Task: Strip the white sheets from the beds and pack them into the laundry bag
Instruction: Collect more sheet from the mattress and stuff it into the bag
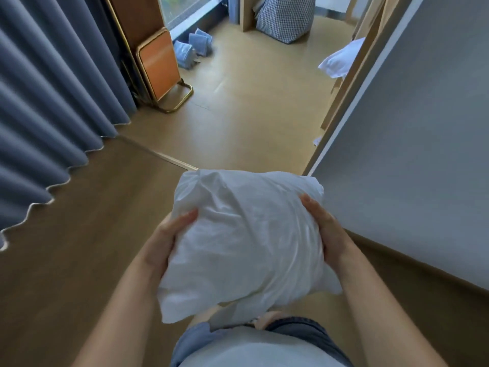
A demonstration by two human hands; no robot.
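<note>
A bundled white sheet (246, 239) sits in front of my waist, held between both hands. My left hand (166, 242) grips its left side with the thumb on top. My right hand (325, 229) grips its right side, fingers curled under the cloth. Far ahead stands a blue-and-white checked laundry bag (285, 17) on the floor by a wooden desk leg. More white bedding (341, 59) pokes out from behind the grey wall at the right.
Blue curtains (45, 107) hang along the left. A folded orange chair (158, 67) leans by the window, with blue folded cloths (195, 46) on the floor beside it. A grey wall (423, 133) closes the right side. Tan floor (251, 107) runs ahead.
</note>
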